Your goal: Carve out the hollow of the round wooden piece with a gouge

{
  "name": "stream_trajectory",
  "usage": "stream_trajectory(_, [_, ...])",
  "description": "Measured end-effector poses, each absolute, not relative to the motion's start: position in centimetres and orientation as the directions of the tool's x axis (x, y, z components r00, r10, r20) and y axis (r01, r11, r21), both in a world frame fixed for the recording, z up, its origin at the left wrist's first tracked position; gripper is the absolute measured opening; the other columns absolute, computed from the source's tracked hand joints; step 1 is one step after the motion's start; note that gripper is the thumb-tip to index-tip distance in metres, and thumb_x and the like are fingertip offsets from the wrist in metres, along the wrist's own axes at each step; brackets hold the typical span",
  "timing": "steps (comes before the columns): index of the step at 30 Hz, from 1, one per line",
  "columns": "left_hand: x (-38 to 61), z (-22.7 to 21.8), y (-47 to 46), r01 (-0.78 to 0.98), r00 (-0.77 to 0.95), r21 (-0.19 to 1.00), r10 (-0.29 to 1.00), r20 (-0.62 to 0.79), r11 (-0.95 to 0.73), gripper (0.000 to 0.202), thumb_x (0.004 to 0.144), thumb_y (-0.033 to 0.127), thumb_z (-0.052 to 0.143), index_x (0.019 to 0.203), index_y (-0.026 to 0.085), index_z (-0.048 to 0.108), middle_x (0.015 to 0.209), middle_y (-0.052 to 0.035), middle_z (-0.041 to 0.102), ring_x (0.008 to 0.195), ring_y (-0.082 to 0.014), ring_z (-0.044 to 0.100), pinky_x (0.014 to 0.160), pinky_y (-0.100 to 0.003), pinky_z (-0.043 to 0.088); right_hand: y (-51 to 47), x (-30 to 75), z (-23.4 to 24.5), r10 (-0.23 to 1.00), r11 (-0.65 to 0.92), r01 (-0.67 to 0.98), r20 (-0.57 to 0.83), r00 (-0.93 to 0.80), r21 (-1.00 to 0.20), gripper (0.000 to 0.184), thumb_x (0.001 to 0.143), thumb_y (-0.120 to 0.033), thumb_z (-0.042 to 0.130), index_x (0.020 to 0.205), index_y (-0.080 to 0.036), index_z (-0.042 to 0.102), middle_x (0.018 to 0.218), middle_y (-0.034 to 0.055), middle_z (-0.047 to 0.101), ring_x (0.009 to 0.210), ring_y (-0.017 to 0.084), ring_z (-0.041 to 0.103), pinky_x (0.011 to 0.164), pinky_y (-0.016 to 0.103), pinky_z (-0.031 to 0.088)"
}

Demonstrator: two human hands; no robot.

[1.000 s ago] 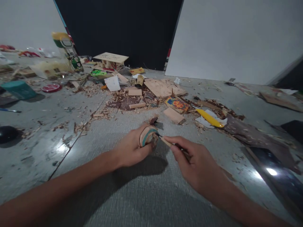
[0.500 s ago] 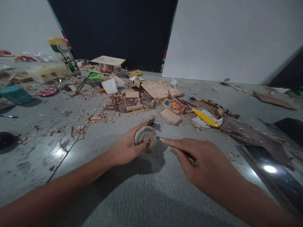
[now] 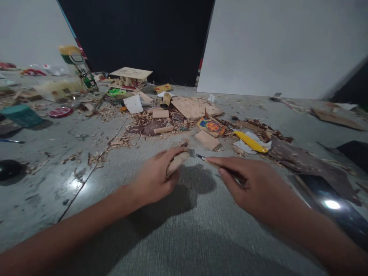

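My left hand (image 3: 155, 178) is closed round a small round wooden piece (image 3: 177, 161), which is turned so that only its pale edge shows. My right hand (image 3: 253, 184) pinches a thin paintbrush (image 3: 208, 161), whose dark tip points left and hangs a short way from the wooden piece. Both hands hover over a grey textured mat (image 3: 178, 230) on the floor.
Beyond the hands lie wood scraps and shavings, a painted wooden block (image 3: 211, 126), a plain wood block (image 3: 207, 140), a yellow knife (image 3: 249, 141) and a small wooden table model (image 3: 130, 74). A teal box (image 3: 21, 115) and a red lid (image 3: 59, 112) sit at the left.
My left hand has turned the wooden piece, so its painted blue-ringed face no longer shows. The brush tip has come away from it and moved slightly right and up.
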State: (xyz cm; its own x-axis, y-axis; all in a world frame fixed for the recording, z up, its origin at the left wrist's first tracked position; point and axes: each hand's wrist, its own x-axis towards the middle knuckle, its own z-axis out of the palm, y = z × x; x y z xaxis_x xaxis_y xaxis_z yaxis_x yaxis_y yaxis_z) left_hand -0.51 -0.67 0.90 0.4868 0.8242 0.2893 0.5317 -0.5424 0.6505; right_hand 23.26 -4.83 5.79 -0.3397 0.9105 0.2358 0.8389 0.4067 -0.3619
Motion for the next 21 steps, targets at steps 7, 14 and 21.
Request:
stream_trajectory(7, [-3.6,5.6,0.5,0.728,0.490,0.257,0.744,0.454,-0.636,0.052,0.090,0.012,0.042,0.141,0.020,0.047,0.149,-0.0099,0.049,0.137,-0.0259,0.045,0.117,-0.044,0.037,-4.2,25.3,7.4,0.906,0.380,0.866,0.320,-0.278,-0.324,0.038,0.091,-0.022,0.050,0.120,-0.021,0.074,0.108,0.0088,0.078,0.091,0.030,0.074,0.071,0.043,0.057])
stream_trajectory(14, [-6.9,4.9,-0.9,0.838,0.467,0.151,0.832,0.300,-0.524,0.062,0.095,0.054,0.051,0.145,0.019,0.044,0.136,-0.0161,0.048,0.125,-0.0350,0.048,0.107,-0.054,0.043,-3.9,26.2,8.2,0.909,0.344,0.903,0.331,-0.252,-0.258,0.041,0.092,-0.027,0.048,0.122,-0.020,0.074,0.054,0.0048,0.061,0.047,0.021,0.053,0.045,0.031,0.030])
stream_trajectory(21, [-6.9,-0.3,-3.3,0.816,0.483,0.297,0.867,0.122,-0.496,0.051,0.101,0.045,0.040,0.144,0.019,0.048,0.142,-0.0157,0.052,0.132,-0.0363,0.044,0.112,-0.061,0.032,-4.6,25.4,8.3,0.932,0.325,0.878,0.279,-0.233,-0.353,0.043,0.092,-0.029,0.047,0.123,-0.018,0.074,0.048,-0.0001,0.052,0.036,0.013,0.024,0.042,0.030,0.019])
